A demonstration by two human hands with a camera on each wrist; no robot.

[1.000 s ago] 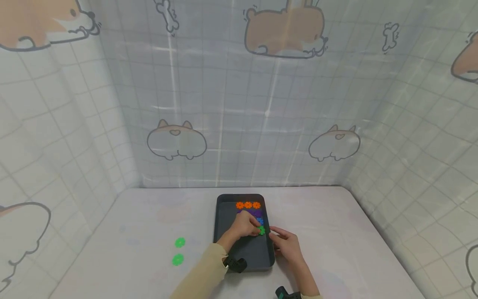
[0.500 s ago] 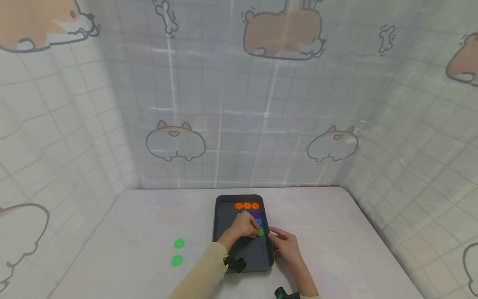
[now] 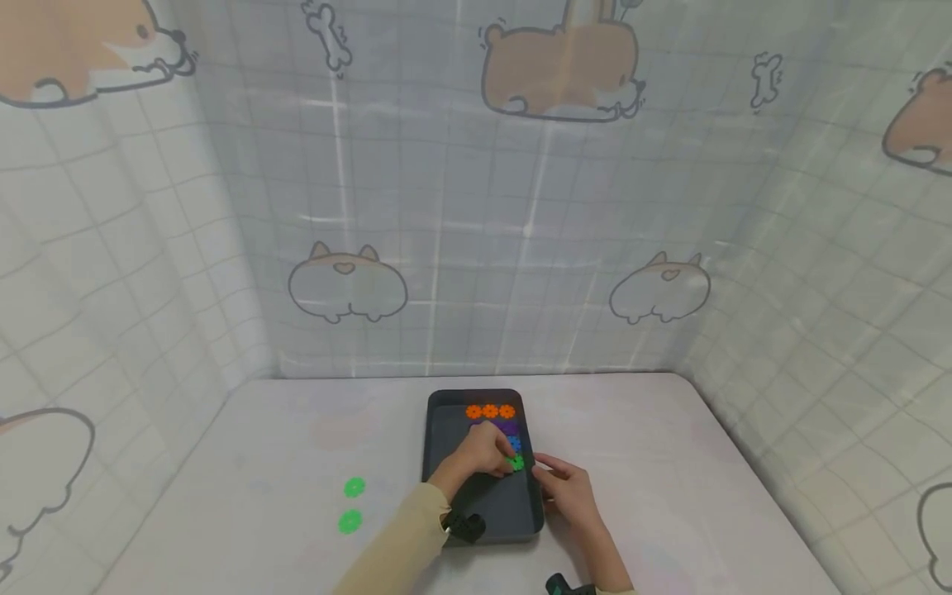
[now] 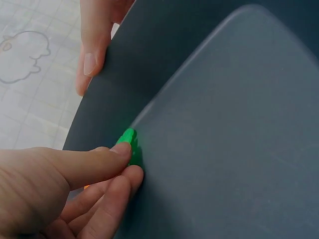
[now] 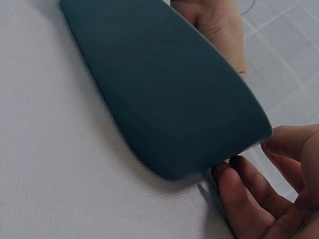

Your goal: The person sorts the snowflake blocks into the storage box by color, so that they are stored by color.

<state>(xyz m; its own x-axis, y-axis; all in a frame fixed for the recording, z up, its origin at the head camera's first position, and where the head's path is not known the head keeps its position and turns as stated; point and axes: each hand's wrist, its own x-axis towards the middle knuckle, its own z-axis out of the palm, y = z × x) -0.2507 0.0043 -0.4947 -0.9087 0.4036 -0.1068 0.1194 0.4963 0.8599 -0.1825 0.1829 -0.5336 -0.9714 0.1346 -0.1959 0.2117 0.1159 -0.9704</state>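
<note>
Inside the dark tray (image 3: 494, 516), my left hand (image 3: 479, 453) pinches a green flower-shaped piece (image 4: 130, 142) between thumb and fingers, close to the right wall. Above that hand lie a row of orange flower pieces (image 3: 490, 411), then purple pieces (image 3: 509, 428) and a blue piece (image 3: 515, 444); the hand partly covers the purple and blue ones. My right hand (image 3: 571, 492) rests at the tray's outer right side, its fingertips touching the wall and rim, as the right wrist view shows. Two more green flower pieces (image 3: 353, 504) lie on the table left of the tray.
The white table (image 3: 669, 487) is bounded at the back and both sides by hanging sheets (image 3: 476, 207) printed with cartoon animals. A dark wrist camera (image 3: 464, 526) on the left wrist hangs over the tray.
Both hands keep nearly the same place, the left still pinching the green flower piece beside the tray's right wall. The head view has shifted slightly.
</note>
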